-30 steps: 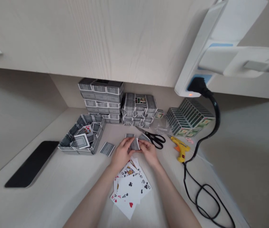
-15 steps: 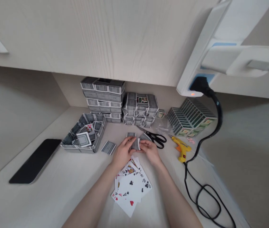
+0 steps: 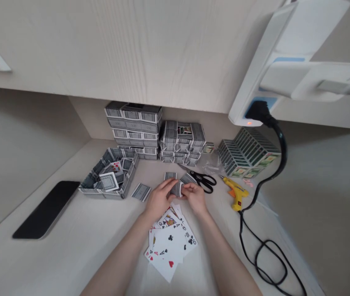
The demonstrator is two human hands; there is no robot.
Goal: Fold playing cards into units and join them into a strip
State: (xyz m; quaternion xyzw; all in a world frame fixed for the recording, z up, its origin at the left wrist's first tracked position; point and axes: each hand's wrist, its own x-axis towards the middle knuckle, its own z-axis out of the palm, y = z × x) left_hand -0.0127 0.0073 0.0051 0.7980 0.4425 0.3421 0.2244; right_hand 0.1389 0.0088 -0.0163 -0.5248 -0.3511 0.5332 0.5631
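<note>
I have open surface [image 3: 85,234] between my left arm [image 3: 122,255] and the black slab [image 3: 47,209]; stacks [image 3: 135,124] wall off the back; right of my fingers [image 3: 190,189], scissors [image 3: 197,177], glue gun [image 3: 237,192] and cord [image 3: 283,143] crowd any pass.

Soft light is spreading over the bench [image 3: 70,250], shadow dulling the panel [image 3: 23,139] at nine o'clock and lens distortion stretching the power strip [image 3: 273,53] at two.

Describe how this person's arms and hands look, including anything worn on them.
The left hand and right hand are bare, without gloves. Both forearms show no sleeves, and no watch, bracelet or markings are visible.
</note>
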